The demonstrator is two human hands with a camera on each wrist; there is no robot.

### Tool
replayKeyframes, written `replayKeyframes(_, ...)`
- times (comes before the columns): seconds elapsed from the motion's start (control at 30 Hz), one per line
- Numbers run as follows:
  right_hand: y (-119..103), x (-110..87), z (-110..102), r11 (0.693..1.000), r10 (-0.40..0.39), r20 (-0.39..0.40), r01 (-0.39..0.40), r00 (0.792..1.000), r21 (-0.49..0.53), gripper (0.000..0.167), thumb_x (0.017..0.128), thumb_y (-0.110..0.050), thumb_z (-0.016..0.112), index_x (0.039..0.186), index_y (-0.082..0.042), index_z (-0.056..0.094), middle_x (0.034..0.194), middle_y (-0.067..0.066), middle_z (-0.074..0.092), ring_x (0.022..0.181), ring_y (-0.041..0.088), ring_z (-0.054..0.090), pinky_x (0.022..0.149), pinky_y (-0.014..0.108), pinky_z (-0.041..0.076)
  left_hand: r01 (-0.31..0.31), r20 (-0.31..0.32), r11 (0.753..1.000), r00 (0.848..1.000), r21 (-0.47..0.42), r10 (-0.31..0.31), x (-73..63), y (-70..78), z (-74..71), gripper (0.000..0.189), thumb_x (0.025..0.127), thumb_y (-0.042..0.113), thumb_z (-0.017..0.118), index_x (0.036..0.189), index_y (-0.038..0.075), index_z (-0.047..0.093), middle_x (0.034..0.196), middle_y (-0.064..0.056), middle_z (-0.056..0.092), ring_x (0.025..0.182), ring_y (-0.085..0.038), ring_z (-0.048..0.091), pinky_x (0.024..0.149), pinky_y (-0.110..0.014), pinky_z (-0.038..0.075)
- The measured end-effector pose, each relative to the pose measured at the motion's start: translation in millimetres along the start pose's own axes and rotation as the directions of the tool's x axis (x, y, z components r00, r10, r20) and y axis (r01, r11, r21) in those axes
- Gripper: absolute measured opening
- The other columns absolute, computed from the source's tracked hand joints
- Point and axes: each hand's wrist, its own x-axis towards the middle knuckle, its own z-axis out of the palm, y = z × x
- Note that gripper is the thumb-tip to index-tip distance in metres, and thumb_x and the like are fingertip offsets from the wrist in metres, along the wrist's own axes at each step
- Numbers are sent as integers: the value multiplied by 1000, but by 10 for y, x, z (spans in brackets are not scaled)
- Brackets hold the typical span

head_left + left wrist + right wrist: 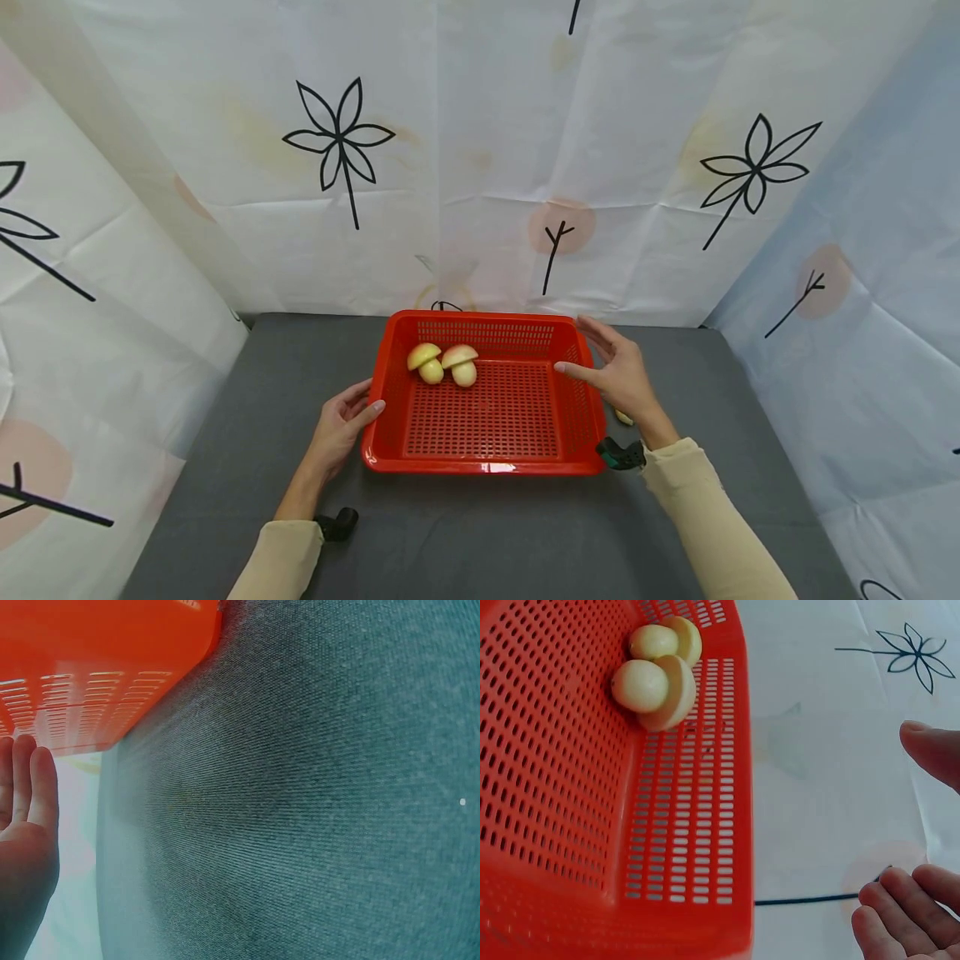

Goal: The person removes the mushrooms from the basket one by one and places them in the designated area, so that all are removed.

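The left hand (337, 429) is at the left of the head view, thumb at the rim of the red perforated plastic basket (480, 467), fingers straight along the outer wall; whether it bears any weight, I cannot tell. The right hand (618, 375) is spread and empty, overlapping the basket's upper right corner; the right wrist view shows it apart from the rim.

The basket sits flat at mid-frame; it should be light, stiff with a little flex in the slotted walls, smooth enough to slide in a loose hold, and hardly fragile; the rolled rim at mid-left and mid-right looks the best place to grip. Two toy mushrooms (431, 372) (465, 373) lie loose at its upper left (a tilt could roll them).

Bare grey table (480, 542) gives most room along the bottom of the frame; upward, the far table edge and white printed cloth (480, 125) are close behind the basket; at right, a small yellow piece (623, 417), partly hidden, lies just beside it.
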Motion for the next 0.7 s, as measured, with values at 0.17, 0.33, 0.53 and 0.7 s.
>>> replayKeyframes(0.17,-8,75,150,1000,-22,32,22,999,-17,79,81,-9,87,150,-2,47,151,17,48,140,33,45,116,50,35,-5,4,1000,1000,-3,5,2,0,0,55,101,6,62,149,-8,40,142,-32,49,114,-16,63,93,-27,55)
replayKeyframes(0.33,-17,130,273,1000,-10,56,12,998,-26,81,80,-10,88,150,-3,47,152,16,48,139,34,46,113,51,39,-12,14,1000,1000,-5,12,2,-2,1,55,101,6,62,149,-8,40,142,-33,49,114,-14,63,93,-26,55)
replayKeyframes(0.53,9,198,426,1000,2,111,-1,994,-14,84,79,-15,89,150,-3,47,152,15,48,141,33,44,112,53,39,-23,18,1000,1000,-12,23,-1,-12,-6,54,101,5,61,149,-8,40,141,-33,49,115,-15,63,93,-27,55)
replayKeyframes(0.7,-57,215,544,999,36,157,-38,987,6,82,82,-13,87,152,-2,45,153,16,45,142,34,42,112,51,40,-28,24,1000,999,-14,28,0,-22,-8,54,102,5,61,149,-9,39,141,-34,48,115,-13,63,93,-26,55)
